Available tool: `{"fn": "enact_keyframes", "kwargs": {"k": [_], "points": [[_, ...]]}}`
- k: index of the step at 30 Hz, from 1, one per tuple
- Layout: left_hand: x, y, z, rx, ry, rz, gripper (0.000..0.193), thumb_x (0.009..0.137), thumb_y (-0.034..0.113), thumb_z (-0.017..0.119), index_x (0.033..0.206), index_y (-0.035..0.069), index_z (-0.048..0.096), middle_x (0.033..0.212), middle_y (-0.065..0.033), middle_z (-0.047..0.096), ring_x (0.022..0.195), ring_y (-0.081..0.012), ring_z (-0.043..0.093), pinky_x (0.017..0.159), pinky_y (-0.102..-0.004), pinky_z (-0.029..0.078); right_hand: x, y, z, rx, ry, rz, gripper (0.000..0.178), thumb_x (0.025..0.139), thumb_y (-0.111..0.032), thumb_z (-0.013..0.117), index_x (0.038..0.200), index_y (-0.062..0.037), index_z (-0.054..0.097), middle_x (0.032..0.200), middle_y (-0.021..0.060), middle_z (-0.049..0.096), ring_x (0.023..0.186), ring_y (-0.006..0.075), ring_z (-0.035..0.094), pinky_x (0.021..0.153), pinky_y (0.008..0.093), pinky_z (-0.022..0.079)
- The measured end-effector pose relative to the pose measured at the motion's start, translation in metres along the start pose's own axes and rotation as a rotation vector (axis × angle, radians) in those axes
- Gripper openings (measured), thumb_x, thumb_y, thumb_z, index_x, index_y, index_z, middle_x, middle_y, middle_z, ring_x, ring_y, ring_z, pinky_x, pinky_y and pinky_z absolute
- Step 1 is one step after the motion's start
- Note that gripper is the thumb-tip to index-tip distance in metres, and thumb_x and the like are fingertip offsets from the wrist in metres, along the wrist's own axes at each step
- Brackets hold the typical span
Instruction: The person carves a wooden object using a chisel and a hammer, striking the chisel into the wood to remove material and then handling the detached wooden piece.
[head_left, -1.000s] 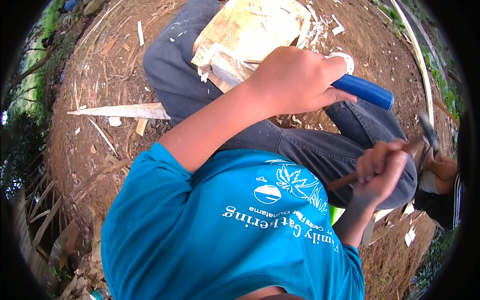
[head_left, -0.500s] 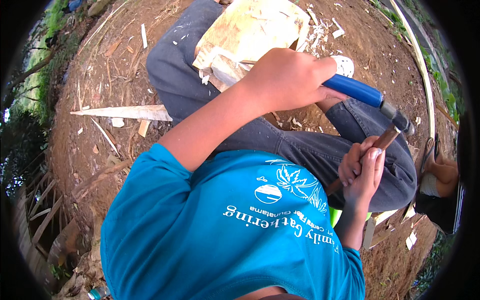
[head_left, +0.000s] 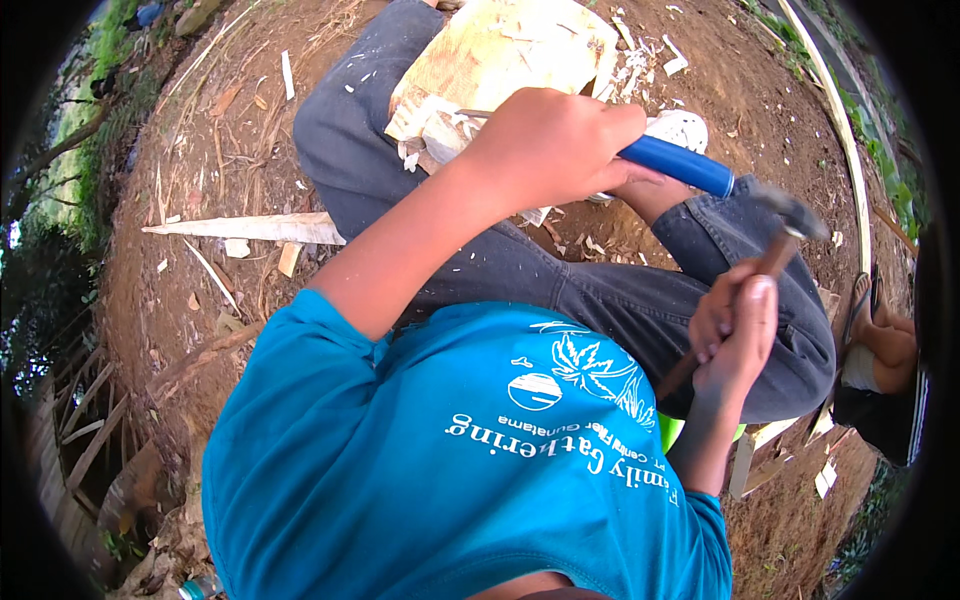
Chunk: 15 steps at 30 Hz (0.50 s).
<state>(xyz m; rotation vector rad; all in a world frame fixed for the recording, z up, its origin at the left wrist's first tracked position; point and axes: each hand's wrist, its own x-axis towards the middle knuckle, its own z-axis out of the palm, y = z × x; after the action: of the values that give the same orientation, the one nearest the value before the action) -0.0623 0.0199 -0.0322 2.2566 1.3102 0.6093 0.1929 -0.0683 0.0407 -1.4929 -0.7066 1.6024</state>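
My left hand (head_left: 550,150) is closed around the blue handle of a chisel (head_left: 682,166). Its thin metal blade shows on the far side of the fist, pointing left at the near edge of a large pale carved wood block (head_left: 510,50). That block rests between my legs, with rough, splintered wood at its near left corner. In my right hand (head_left: 735,320) is a hammer (head_left: 800,217), gripped by its brown wooden handle. The hammer's slightly blurred metal head is just right of the chisel's butt, with a small gap between them.
Wood chips (head_left: 640,75) litter the brown soil beyond my feet. A long pointed wood sliver (head_left: 245,228) lies left of my leg. At the far right is another person's foot (head_left: 885,345). A long pale strip (head_left: 845,140) runs along the right side.
My left hand and the chisel have shifted a little left. The hammer has moved slightly up, and a gap now shows between its head and the chisel's butt.
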Motion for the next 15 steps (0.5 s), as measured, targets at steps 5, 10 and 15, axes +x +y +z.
{"fn": "enact_keyframes", "kwargs": {"k": [5,10,15], "points": [[0.0,0.001,-0.013,-0.03,0.002,-0.044,0.034,0.084,0.037,0.078,0.094,0.01,0.059,0.074,-0.011,0.067,0.071,-0.0345,0.069,0.06,-0.0453,0.053,-0.001,0.006,0.003,0.018,-0.1,0.075,0.03,0.11,-0.038,0.049,0.114,-0.0076,0.049,0.065,-0.0041,0.035,0.044,0.004,0.031,0.036,0.0224,0.027],[0.004,0.022,-0.014,-0.108,0.061,0.036,0.046,0.087,0.053,0.074,0.086,0.011,0.058,0.063,-0.0104,0.063,0.058,-0.0331,0.067,0.051,-0.0429,0.051,0.009,-0.004,0.0,0.269,-0.127,-0.142,0.03,0.111,-0.038,0.048,0.117,-0.0078,0.048,0.066,-0.0032,0.035,0.043,0.0042,0.029,0.034,0.0222,0.025],[0.015,0.049,-0.014,-0.191,0.072,0.09,0.05,0.087,0.058,0.071,0.087,0.009,0.058,0.061,-0.0105,0.063,0.057,-0.0344,0.067,0.05,-0.0443,0.051,0.006,-0.01,-0.012,0.31,-0.23,-0.183,0.031,0.11,-0.038,0.049,0.117,-0.0076,0.048,0.066,-0.0021,0.036,0.043,0.0043,0.028,0.034,0.0203,0.027]]}}
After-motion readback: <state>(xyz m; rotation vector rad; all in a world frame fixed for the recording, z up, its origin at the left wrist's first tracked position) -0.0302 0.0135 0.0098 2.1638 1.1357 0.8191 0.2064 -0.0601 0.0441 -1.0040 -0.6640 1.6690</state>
